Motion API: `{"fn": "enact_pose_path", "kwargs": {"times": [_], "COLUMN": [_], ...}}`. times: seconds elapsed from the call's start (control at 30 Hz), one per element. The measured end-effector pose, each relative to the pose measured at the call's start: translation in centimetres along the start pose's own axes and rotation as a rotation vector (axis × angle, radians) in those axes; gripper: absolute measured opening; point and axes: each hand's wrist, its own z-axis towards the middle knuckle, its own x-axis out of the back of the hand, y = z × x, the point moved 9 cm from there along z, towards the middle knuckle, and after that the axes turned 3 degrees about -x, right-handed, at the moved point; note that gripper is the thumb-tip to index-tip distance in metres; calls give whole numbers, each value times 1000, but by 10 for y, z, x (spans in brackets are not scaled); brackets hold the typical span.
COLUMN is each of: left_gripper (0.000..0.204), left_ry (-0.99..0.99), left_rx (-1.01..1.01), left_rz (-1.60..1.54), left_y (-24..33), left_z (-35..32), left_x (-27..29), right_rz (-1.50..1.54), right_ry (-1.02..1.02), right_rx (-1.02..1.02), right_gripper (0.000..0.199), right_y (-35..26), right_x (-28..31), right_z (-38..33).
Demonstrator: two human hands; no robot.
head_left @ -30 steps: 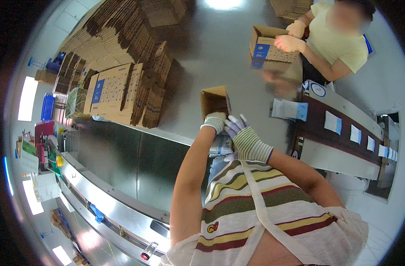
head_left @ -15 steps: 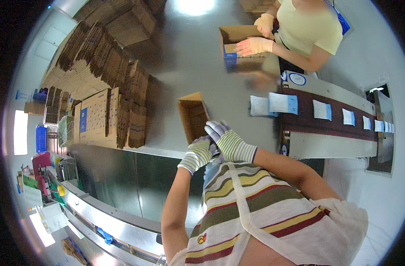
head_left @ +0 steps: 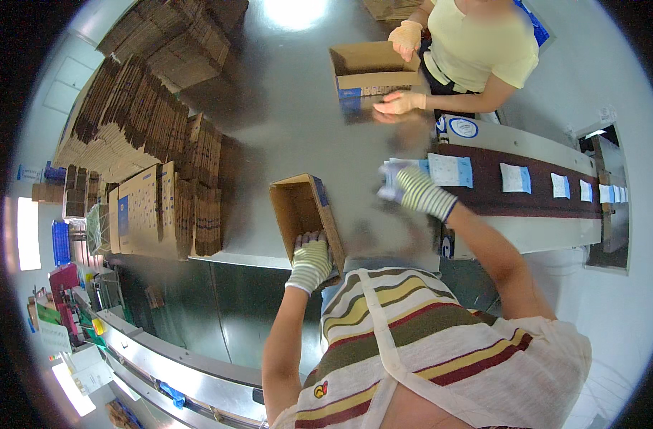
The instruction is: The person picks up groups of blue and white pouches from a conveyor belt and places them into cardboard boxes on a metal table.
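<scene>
While the left hand [head_left: 311, 262] clamps its gloved fingers over the near rim of the open cardboard box [head_left: 305, 214] on the steel bench [head_left: 283, 143], the right hand [head_left: 412, 188], fingers closed on a white packet [head_left: 392, 180], hovers just right of it, the box looking light, stiff, best gripped by its wall.

Left hand [head_left: 311, 260] gloved, fingers curled at frame centre, forearm bare below, right hand [head_left: 406, 186] gloved, stretched toward centre right, slightly blurred
</scene>
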Motion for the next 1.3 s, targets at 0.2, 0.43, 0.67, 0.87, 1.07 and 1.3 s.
{"fn": "enact_pose_path", "kwargs": {"times": [0.2, 0.43, 0.67, 0.87, 1.07, 1.3], "left_gripper": [48, 45, 54, 53, 42, 48], "left_ry": [142, 273, 261, 233, -96, 139], "left_rx": [-28, 113, 170, 225, 374, 184], "left_rz": [-20, 7, -17, -70, -154, -110], "left_y": [6, -15, -34, -17, -9, 8], "left_z": [-13, -19, -19, -10, 4, -7], "left_x": [-6, -8, -27, -11, -12, -23], "right_rz": [-262, -419, -613, 169, 984, 11], "right_ry": [-167, -568, -185, -347, 55, -22], "right_rx": [-120, -312, -2, -53, 492, 349], "right_gripper": [59, 57, 62, 54, 54, 44], "right_y": [121, 108, 23, -40, -195, -195], "right_x": [11, -62, -150, -88, 1, -79], "right_z": [50, 42, -29, -14, 1, 36]}}
